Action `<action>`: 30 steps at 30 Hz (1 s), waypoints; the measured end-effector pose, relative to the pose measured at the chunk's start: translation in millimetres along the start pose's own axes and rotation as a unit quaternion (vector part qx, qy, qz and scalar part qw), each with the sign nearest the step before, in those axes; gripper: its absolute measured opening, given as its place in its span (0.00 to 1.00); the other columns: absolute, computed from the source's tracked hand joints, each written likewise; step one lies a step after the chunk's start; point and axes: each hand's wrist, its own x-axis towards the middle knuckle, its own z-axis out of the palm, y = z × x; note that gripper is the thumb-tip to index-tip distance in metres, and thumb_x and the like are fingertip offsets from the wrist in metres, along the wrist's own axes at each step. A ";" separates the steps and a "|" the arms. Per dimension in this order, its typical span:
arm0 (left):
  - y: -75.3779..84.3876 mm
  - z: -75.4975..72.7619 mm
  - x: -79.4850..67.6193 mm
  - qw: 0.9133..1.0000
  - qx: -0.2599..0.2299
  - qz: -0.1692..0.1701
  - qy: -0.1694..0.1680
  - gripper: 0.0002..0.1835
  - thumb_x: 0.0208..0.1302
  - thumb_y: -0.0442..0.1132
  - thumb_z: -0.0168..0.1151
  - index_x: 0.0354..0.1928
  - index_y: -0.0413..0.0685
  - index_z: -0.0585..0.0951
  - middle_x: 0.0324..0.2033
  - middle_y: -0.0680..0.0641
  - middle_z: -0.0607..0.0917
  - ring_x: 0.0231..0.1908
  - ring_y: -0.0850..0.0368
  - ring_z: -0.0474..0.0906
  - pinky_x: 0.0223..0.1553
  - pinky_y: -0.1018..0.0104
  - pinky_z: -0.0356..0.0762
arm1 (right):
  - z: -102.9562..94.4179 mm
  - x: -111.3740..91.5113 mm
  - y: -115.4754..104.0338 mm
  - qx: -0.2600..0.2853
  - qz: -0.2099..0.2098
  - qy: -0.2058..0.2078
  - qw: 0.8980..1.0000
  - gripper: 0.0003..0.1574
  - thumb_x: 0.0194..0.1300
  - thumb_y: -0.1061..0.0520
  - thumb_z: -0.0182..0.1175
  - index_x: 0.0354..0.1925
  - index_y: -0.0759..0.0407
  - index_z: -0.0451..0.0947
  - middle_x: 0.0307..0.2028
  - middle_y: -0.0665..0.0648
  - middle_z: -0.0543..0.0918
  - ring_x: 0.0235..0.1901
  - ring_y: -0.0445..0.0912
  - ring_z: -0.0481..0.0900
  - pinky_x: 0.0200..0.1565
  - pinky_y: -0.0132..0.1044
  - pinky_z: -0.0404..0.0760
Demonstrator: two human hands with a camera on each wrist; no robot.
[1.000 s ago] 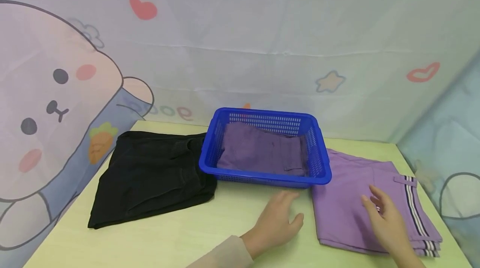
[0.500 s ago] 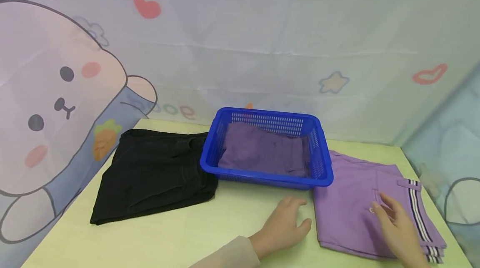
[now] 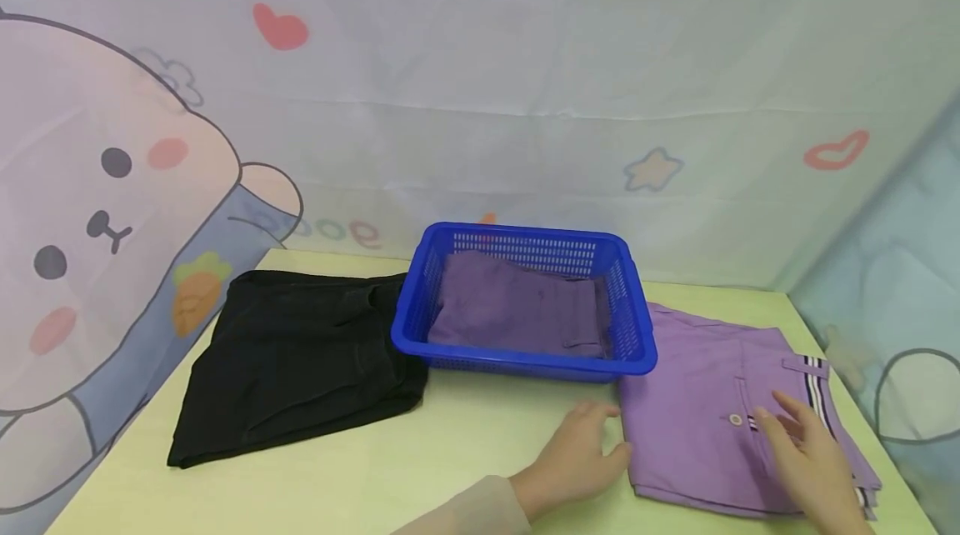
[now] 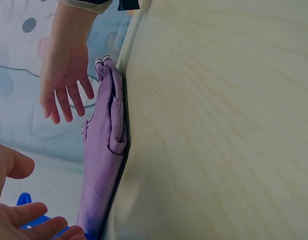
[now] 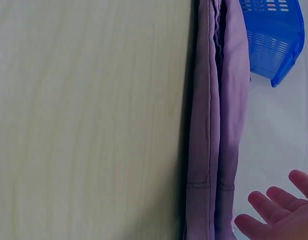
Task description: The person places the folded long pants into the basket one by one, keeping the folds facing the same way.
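Note:
Folded light-purple trousers with a button and a black-and-white striped waistband lie flat at the table's right. My right hand hovers over their waistband side, fingers loosely bent; the right wrist view shows its fingers spread above the folded layers, holding nothing. Beside the trousers' left edge is my left hand, its fingers relaxed and nothing in them. In the left wrist view, the left fingers stand apart from the trousers. Whether the left fingertips touch the cloth in the head view I cannot tell.
A blue plastic basket stands at the back middle, with a folded dark-purple garment inside. Folded black trousers lie to its left, against the basket. Behind the table hangs a printed cloth.
My left hand has shifted right, closer to the light-purple trousers' edge. The right hand has moved right over them, uncovering the button. The view has shifted slightly; the garments and basket lie as before.

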 end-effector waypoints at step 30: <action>4.5 8.4 11.3 0.998 -0.055 -0.021 -0.021 0.27 0.59 0.46 0.56 0.58 0.40 0.73 0.53 0.45 0.78 0.57 0.54 0.73 0.59 0.67 0.70 | -22.9 1.4 18.3 -0.035 0.052 0.013 0.998 0.45 0.71 0.39 0.42 0.71 0.69 0.48 0.64 0.81 0.57 0.60 0.75 0.60 0.54 0.67 0.63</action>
